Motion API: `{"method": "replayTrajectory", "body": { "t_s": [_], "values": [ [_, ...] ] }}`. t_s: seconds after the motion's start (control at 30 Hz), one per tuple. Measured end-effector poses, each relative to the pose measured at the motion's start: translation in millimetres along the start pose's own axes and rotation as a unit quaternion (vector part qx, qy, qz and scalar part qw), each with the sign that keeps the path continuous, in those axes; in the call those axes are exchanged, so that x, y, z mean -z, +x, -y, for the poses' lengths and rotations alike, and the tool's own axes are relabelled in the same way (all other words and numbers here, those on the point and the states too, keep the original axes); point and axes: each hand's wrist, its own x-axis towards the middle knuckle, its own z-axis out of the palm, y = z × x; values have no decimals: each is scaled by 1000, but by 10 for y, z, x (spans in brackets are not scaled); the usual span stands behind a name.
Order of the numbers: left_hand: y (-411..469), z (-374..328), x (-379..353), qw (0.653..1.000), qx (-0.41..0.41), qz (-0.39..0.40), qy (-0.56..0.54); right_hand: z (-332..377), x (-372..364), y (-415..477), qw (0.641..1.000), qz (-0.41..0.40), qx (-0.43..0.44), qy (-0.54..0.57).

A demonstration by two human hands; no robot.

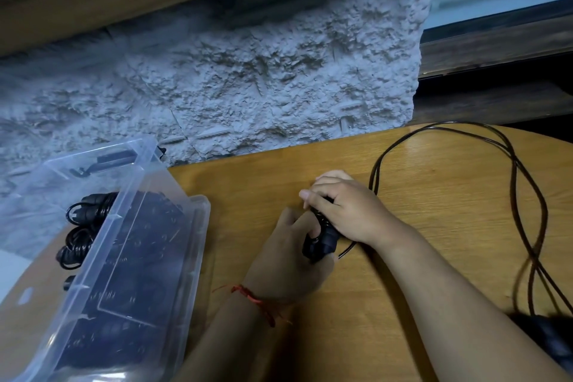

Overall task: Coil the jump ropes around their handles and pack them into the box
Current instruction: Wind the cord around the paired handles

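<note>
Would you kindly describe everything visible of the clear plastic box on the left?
The clear plastic box is rectangular, translucent, with a flanged rim and a dark clip at its far end. It sits at the left edge of the wooden table, holding coiled black jump ropes, some blurred through its wall.

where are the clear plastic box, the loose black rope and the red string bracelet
clear plastic box (pixel 201 226), head view, on its right rim
loose black rope (pixel 375 174), head view, left side of its loop
red string bracelet (pixel 251 296), head view, band across the wrist
</note>
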Motion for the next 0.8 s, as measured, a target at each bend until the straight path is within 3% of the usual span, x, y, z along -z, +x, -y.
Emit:
{"method": "replayTrajectory", "body": {
  "t_s": [0.1, 0.37, 0.47, 0.57, 0.73, 0.8],
  "values": [
    [-1, 92, -15, 1000, 1, -15, 12, 48, 50, -13, 1000, 9, -9, -5],
    [-41, 252, 7, 976, -129, -162, -62, 77, 183, -56, 999, 1, 19, -26],
    [32, 117, 99, 949, -62, -234, -199, 125, 196, -79, 996, -7, 88, 19],
    [174, 92, 184, 907, 28, -247, -339, 208, 214, -94, 996, 27, 78, 29],
    [335, 283, 220, 936, -3, -251, -248, 225, 215, -111, 994, 32, 88, -47],
    [363, 307, 233, 927, -20, -229, -298, 207, 200, -110, 994, 23, 99, -45]
  ]
}}
